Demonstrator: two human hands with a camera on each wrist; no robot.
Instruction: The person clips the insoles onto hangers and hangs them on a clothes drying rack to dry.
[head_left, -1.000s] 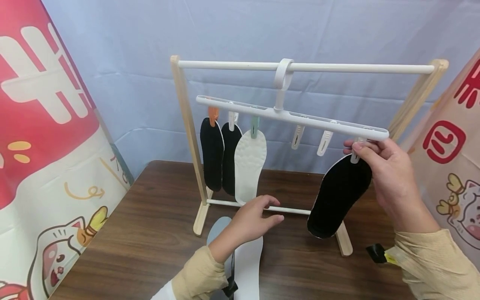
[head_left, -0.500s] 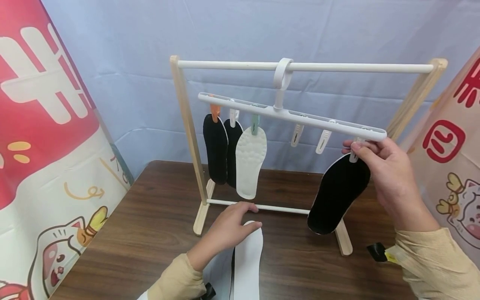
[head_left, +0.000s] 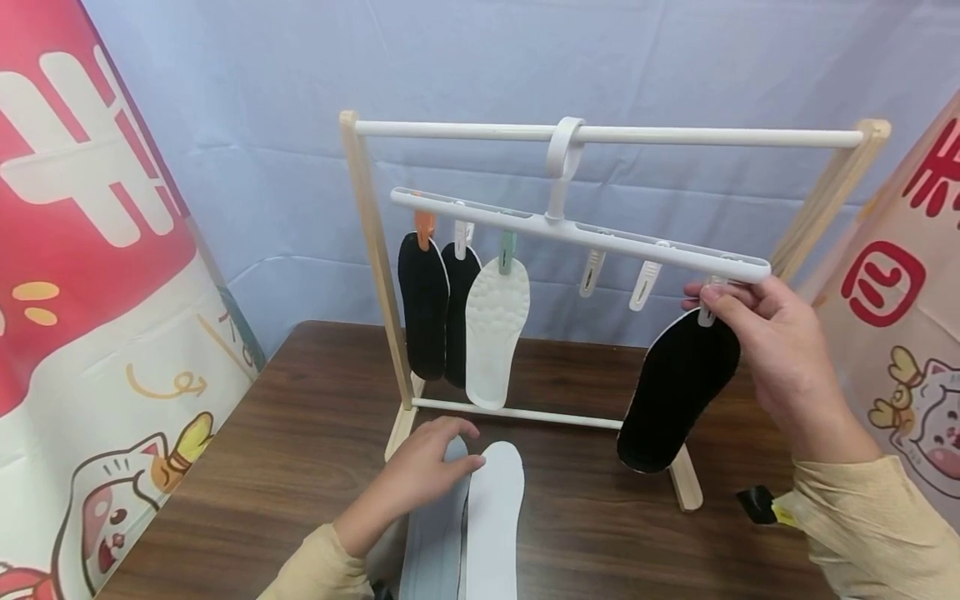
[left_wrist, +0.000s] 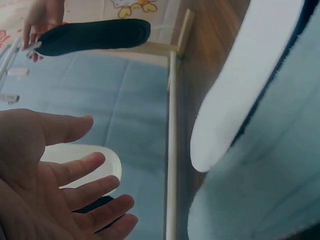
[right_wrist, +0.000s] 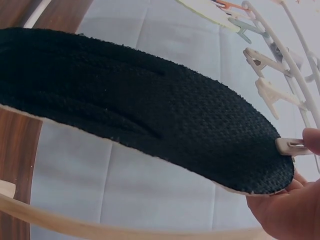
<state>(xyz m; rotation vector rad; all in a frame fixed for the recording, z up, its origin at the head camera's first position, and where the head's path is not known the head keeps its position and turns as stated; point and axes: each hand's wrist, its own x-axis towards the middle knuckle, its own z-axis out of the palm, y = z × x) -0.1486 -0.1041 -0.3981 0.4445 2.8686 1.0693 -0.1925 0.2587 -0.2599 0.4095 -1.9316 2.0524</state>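
Observation:
My right hand [head_left: 791, 367] pinches a white clip [head_left: 707, 316] at the right end of a white clip hanger [head_left: 630, 247]. From that clip hangs a black insole [head_left: 678, 392], its top edge between the clip's ends; the right wrist view shows its textured surface [right_wrist: 200, 115]. My left hand [head_left: 412, 471] hovers, fingers spread and holding nothing, over a grey-blue insole [head_left: 433, 542] and a white insole [head_left: 495, 517] lying side by side on the table. At the hanger's left side, two black insoles [head_left: 424, 308] and a bumpy white insole [head_left: 497, 325] hang in orange, white and green clips.
The hanger hooks over the top bar [head_left: 712, 137] of a wooden rack and tilts down to the right. Two white clips [head_left: 645, 286] dangle without insoles. A low crossbar [head_left: 562, 417] joins the rack's feet above the brown table [head_left: 262, 467]. Printed cloths flank both sides.
My left hand has moved left and back toward me, away from the rack, baring more of the insoles on the table. The hanging insoles sway slightly. My right hand keeps its place at the clip.

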